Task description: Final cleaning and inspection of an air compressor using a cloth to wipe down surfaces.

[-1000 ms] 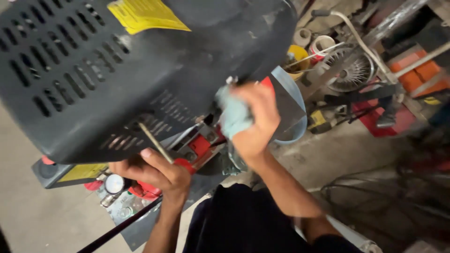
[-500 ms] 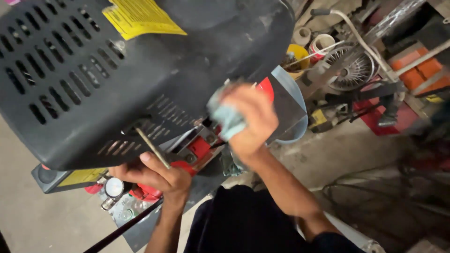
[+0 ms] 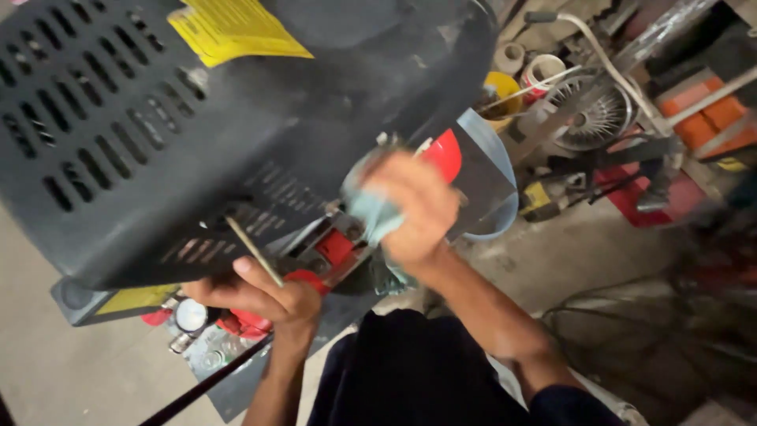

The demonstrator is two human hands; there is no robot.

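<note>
Since half a second ago the right hand (image 3: 416, 207) has slid a little up and left along the lower edge of the black machine cover (image 3: 236, 118), carrying its rag with it; the left hand (image 3: 264, 296) has barely shifted.

Right hand: fingers curled together and bunched around a pale blue-grey rag (image 3: 371, 207), pressing it against the cover's lower right edge. The hand is motion-blurred, so single fingertips cannot be told apart. A tail of the rag hangs below the wrist.

Left hand: under the cover's near edge, fingers folded in a loose fist. A thin pale stick (image 3: 254, 251) runs from the top of that fist up across the cover's face; whether thumb and forefinger pinch it or it only rests there cannot be told.

The cover is a big dark plastic housing with rows of slotted vents on its left side and a yellow label (image 3: 233, 30) near its top. It fills the upper left of the view, tilted, held up over the floor.

Beneath it: red machine parts (image 3: 335, 246), a round white-faced gauge (image 3: 190, 315), a grey base with a yellow strip (image 3: 134, 298). A dark rod (image 3: 201, 386) slants across the concrete floor (image 3: 71, 371).

To the right, well apart: a metal fan wheel (image 3: 591, 118), a yellow tub (image 3: 505, 88), orange blocks (image 3: 706, 118), tangled wire (image 3: 631, 331).
</note>
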